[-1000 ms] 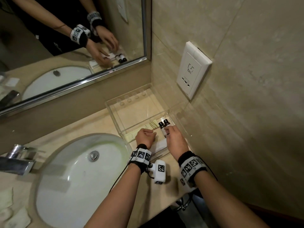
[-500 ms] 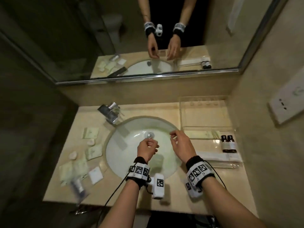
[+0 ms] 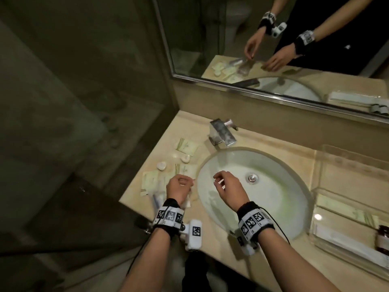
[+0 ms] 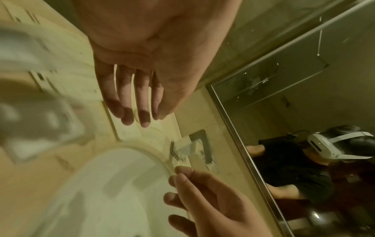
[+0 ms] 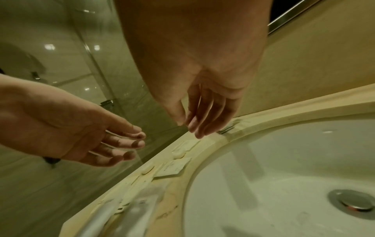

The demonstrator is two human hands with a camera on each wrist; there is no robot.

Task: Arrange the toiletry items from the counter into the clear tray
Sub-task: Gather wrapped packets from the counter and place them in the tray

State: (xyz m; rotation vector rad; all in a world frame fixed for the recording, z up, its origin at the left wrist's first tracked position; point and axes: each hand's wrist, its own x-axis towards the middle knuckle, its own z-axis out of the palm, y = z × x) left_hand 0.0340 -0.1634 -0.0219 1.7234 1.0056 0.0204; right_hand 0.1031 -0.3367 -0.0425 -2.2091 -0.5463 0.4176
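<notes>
Several pale sachets [image 3: 188, 147] and two small round soaps [image 3: 161, 166] lie on the counter left of the basin, with a clear-wrapped item [image 3: 156, 202] near the front edge. My left hand [image 3: 185, 180] hovers over these sachets, its fingers relaxed and empty [image 4: 138, 118]. My right hand [image 3: 219, 180] hangs above the basin's left rim, loosely open and also empty [image 5: 192, 126]. The clear tray [image 3: 315, 178] stands on the counter at the right. It holds flat packets and small brown bottles [image 3: 382, 241].
The white oval basin [image 3: 273, 199] with its metal drain [image 3: 252, 178] sits between the sachets and the tray. A chrome faucet [image 3: 222, 133] stands behind it. A mirror runs along the back wall and a glass shower panel [image 3: 84, 123] borders the counter's left end.
Both hands left the tray and moved left across the basin, empty. The head view swung from the tray corner to the counter's left side.
</notes>
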